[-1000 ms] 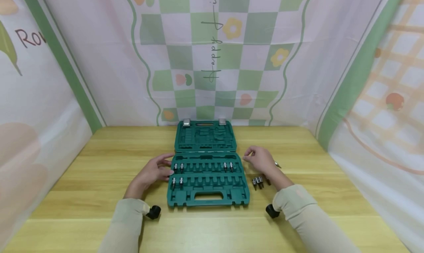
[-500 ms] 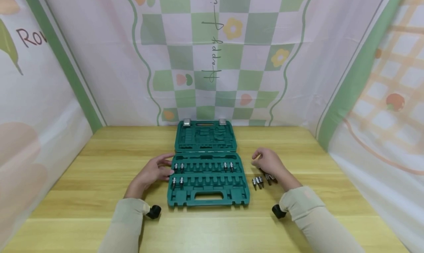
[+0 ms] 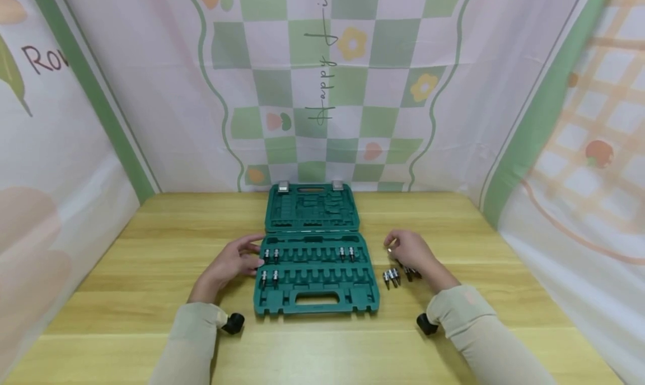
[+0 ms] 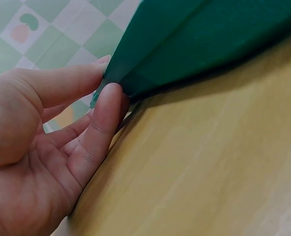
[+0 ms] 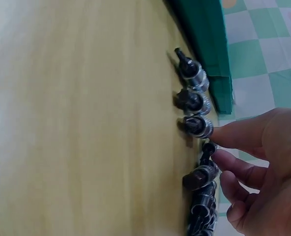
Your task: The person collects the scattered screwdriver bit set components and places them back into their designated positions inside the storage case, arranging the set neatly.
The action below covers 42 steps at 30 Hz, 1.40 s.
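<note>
An open green tool case (image 3: 316, 284) stands in the middle of the table, with several chrome-and-black bit sockets (image 3: 275, 276) in its two slotted rows. My left hand (image 3: 232, 263) touches the left edge of the case with thumb and fingers, also seen close up on the green case wall (image 4: 185, 54) in the left wrist view. Right of the case, my right hand (image 3: 409, 249) pinches a small bit socket (image 5: 209, 149) between thumb and fingertips. Its lower part is partly hidden by neighbouring sockets.
Three bit sockets (image 3: 391, 277) lie side by side near the case's right edge. Several more sockets (image 3: 412, 272) lie partly under my right wrist. The lid (image 3: 312, 209) leans back toward a patterned curtain (image 3: 322, 83).
My right hand has moved right and slightly down, from beside the case to above the loose sockets, and a shiny socket shows at its fingertips. The left hand stays put.
</note>
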Tool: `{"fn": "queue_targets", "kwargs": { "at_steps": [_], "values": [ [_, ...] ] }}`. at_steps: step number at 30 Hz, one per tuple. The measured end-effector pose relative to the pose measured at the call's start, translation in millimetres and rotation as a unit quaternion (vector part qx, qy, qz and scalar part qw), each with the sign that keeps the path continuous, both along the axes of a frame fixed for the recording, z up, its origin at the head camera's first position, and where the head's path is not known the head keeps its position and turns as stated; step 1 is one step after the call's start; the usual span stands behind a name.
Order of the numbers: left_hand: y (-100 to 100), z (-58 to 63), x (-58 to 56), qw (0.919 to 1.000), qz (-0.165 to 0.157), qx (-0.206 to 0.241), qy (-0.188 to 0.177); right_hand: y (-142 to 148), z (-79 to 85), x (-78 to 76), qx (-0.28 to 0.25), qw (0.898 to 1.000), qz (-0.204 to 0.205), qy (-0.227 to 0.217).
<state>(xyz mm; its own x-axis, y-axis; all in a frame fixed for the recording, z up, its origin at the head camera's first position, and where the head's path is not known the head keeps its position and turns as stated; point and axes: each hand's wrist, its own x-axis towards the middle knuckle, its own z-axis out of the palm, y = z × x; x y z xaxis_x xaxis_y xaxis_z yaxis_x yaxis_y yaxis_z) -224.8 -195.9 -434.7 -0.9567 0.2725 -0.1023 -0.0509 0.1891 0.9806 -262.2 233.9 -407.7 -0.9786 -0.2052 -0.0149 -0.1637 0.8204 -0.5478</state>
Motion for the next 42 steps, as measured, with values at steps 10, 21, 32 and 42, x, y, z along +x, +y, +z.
{"fn": "queue_targets", "kwargs": {
  "at_steps": [10,21,32,42],
  "values": [
    [-0.1,-0.3,1.1,1.0,0.002,-0.001,0.0,-2.0,-2.2,2.1,0.043,0.999,0.015,0.023],
    [-0.6,-1.2,0.4,1.0,-0.003,-0.001,0.003,-2.9,-3.6,2.9,0.021,0.999,-0.009,0.047],
    [-0.3,1.2,2.4,0.9999,-0.009,0.002,0.008,-5.9,-4.7,4.3,-0.039,0.997,-0.038,0.048],
    [-0.9,-1.3,0.7,0.9999,-0.009,-0.002,0.009,-9.1,-6.4,5.0,-0.06,0.995,-0.05,0.061]
  ]
}}
